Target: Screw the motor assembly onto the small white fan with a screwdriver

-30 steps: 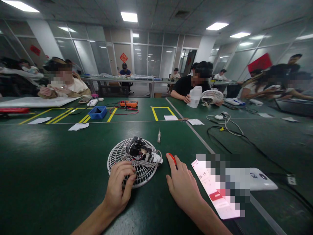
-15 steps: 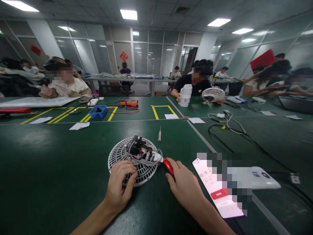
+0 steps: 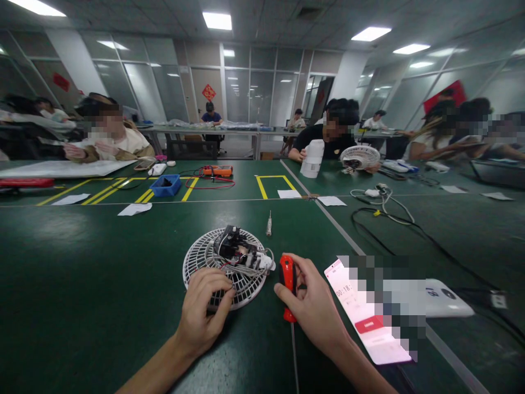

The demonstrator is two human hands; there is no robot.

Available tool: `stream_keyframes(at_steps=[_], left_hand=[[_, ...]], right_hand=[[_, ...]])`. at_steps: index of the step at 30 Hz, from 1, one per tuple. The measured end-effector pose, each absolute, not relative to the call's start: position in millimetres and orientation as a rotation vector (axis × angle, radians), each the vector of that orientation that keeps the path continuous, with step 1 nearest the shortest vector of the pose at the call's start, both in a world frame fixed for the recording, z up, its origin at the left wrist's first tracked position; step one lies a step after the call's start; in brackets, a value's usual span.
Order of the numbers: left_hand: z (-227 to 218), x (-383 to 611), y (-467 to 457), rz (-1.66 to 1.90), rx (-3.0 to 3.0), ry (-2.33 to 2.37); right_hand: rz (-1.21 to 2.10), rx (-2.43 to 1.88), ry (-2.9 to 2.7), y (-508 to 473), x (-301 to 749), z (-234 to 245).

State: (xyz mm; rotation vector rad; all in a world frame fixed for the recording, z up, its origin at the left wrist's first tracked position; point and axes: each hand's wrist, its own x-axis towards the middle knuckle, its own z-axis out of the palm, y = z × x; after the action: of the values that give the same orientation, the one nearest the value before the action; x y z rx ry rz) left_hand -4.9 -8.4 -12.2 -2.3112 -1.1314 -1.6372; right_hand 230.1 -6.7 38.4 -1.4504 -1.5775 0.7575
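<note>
A round white fan grille [image 3: 196,261] lies on the green table, with a black fan motor [image 3: 227,246] and a tangle of grey wires on top. My left hand [image 3: 207,301] is closed over the near left rim of the grille, its fingers bent on the slats. To the right of the fan, my right hand [image 3: 309,290] grips a screwdriver [image 3: 289,276] by its red and black handle. The long shaft points back toward me, away from the fan. Behind the fan lies a small clear-handled screwdriver [image 3: 269,225].
A lit phone [image 3: 361,312] lies right of my right hand, beside a white device [image 3: 447,298]. Black cables [image 3: 377,235] run along the right. Farther back are a blue bin [image 3: 165,186], an orange multimeter [image 3: 218,171] and a co-worker [image 3: 334,131] handling white fan parts.
The screwdriver has come away from the white part at the fan's right side and turned, so its shaft now points toward me. My left hand stays on the grille.
</note>
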Motion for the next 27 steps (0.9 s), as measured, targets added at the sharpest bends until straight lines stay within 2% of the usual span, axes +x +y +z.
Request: stream_keyframes(at_steps=[4,8,27], left_hand=[[-10.9,-5.0,-8.3,-1.643,-2.327,-1.118],[-11.6,-5.3,-7.5,-1.652,-2.315,-1.105],[-13.4,-5.1,-6.6,-1.676,-2.282,-1.094]], right_hand=[[0.939,-1.323,-1.427,-10.7,226.0,39.1],[0.906,-1.273,-1.319,-12.4,224.8,38.6],[1.211,-1.133,-0.932,-4.2,222.8,38.9]])
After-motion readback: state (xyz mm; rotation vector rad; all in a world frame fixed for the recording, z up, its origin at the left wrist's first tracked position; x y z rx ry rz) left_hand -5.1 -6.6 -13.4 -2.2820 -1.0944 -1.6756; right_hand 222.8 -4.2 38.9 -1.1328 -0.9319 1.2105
